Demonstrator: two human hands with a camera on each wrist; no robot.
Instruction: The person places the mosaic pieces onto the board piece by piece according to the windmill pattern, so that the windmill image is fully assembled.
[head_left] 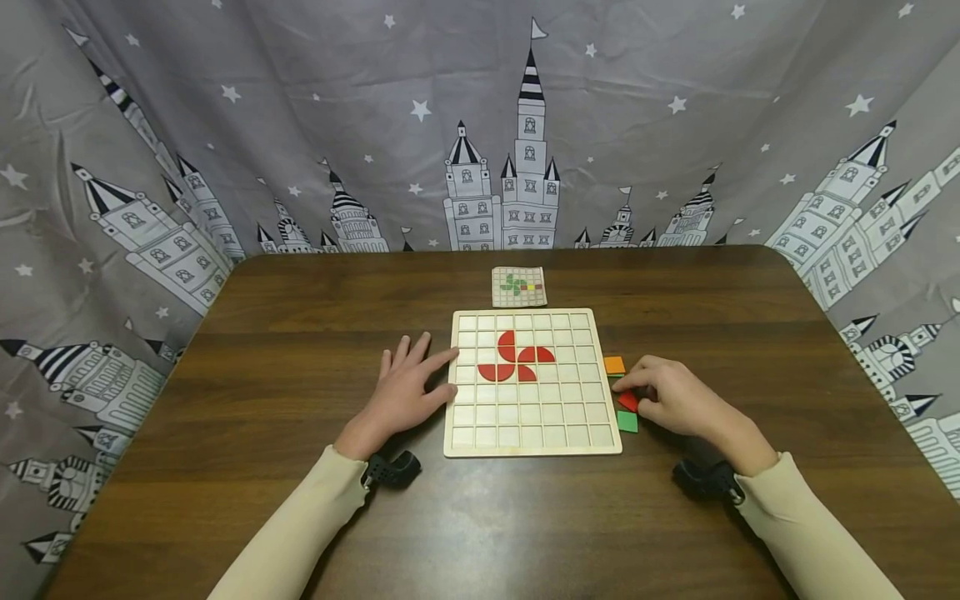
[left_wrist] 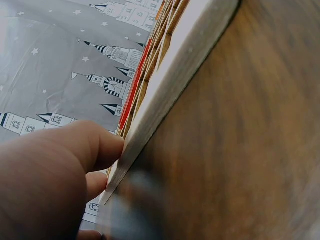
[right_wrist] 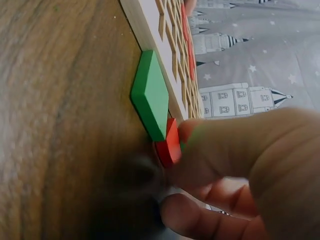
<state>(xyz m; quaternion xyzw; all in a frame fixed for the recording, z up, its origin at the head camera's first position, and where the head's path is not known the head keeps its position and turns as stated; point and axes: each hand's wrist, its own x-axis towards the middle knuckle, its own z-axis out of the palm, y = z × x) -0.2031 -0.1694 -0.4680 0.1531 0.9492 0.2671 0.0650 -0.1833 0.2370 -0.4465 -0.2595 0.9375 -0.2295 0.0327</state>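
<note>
A pale wooden grid board (head_left: 532, 442) lies on the table with several red quarter-round pieces (head_left: 507, 340) set in its cells in a pinwheel shape. My left hand (head_left: 405, 390) lies at the board's left side, fingers spread, thumb and index fingertips on its edge. In the left wrist view the thumb (left_wrist: 107, 147) touches the rim. Just off the right edge, my right hand (head_left: 678, 396) pinches a red piece (head_left: 628, 402) between thumb and index finger. The right wrist view shows this red piece (right_wrist: 171, 145) partly hidden behind the thumb, beside a green tile (right_wrist: 152, 97).
An orange tile (head_left: 614, 365) lies beyond my right fingers, and the green square (head_left: 627, 422) sits nearer me, both along the board's right edge. A small printed pattern card (head_left: 517, 300) lies behind the board. A grey castle-print curtain (head_left: 300, 125) hangs past the table's far edge.
</note>
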